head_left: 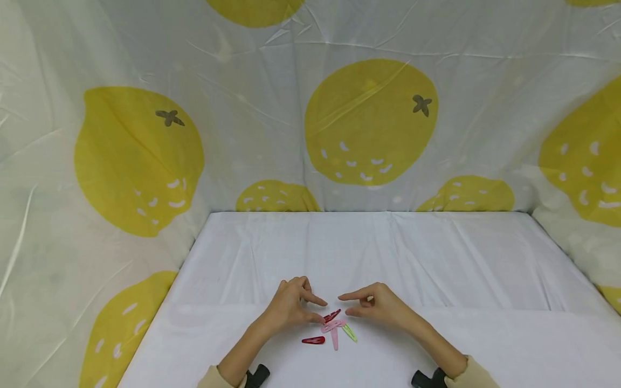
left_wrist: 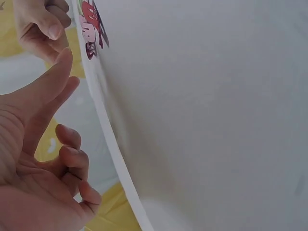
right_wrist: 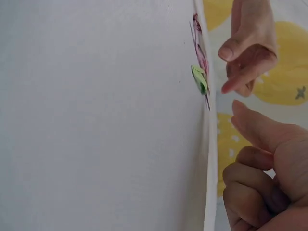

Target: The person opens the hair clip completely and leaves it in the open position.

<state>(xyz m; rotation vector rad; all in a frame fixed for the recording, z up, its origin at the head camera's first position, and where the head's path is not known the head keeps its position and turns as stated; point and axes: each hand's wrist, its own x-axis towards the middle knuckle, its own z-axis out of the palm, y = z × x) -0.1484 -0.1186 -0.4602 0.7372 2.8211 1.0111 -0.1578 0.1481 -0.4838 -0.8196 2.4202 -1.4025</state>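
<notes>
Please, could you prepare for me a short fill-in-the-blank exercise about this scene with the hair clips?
1. In the head view, the leftmost hair clip is coloured ____.
2. In the same view, the rightmost hair clip is a yellowish ____.
3. The left hand and the right hand have their thumbs and index fingers apart, and of the clips they hold ____.
4. The big lemons printed on the background fabric are coloured ____.

Missing words: red; green; none; yellow.
</notes>
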